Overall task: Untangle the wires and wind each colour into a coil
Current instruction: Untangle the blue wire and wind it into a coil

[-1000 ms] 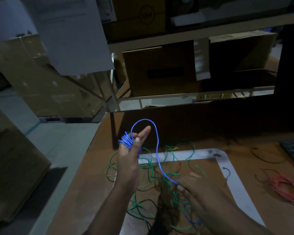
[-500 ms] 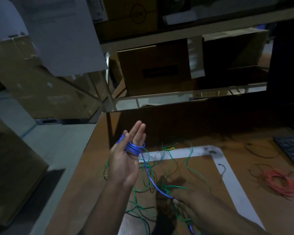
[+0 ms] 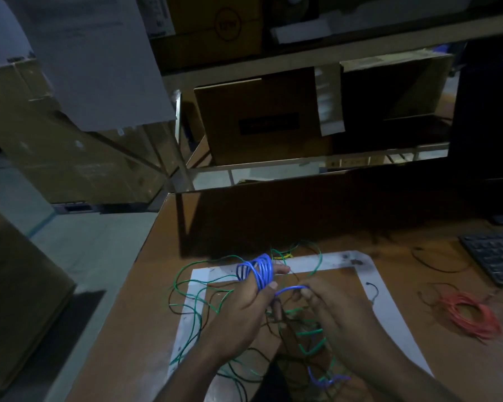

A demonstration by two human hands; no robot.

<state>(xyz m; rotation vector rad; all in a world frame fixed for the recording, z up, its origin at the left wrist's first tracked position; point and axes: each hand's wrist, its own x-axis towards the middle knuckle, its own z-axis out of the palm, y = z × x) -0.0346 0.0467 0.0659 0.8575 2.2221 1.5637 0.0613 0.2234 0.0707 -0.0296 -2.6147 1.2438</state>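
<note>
I see one brown bench [image 3: 418, 369] filling the lower half of the frame, with one shelving rack [image 3: 302, 53] behind it across the top and several cardboard boxes [image 3: 262, 117] stacked on and around it. One white tape outline [image 3: 389, 311] marks a square on the bench, bottom centre.

Inside that outline lies one loose tangle of green wires [image 3: 198, 303], its strands looping from centre left down towards the bottom edge, with thin black wires [image 3: 244, 381] mixed through; I cannot count the separate strands. One red coil [image 3: 471, 314] lies flat at the right edge, well apart from the tangle, its long axis running from upper left to lower right. One dark keyboard [image 3: 497, 256] sits above it at the right.

I count two hands, both at centre bottom. My left hand [image 3: 244, 309] has the blue coil [image 3: 259, 271] wrapped round its fingers, several turns, the loops standing roughly upright and leaning to the upper left; the thumb presses against the turns, so it grips the coil. From there the blue wire [image 3: 291, 290] runs a short way rightward, nearly level, into my right hand [image 3: 334, 311], which pinches it between thumb and fingertips. A further bit of blue strand shows near the bottom edge, right of centre, among the green.
</note>
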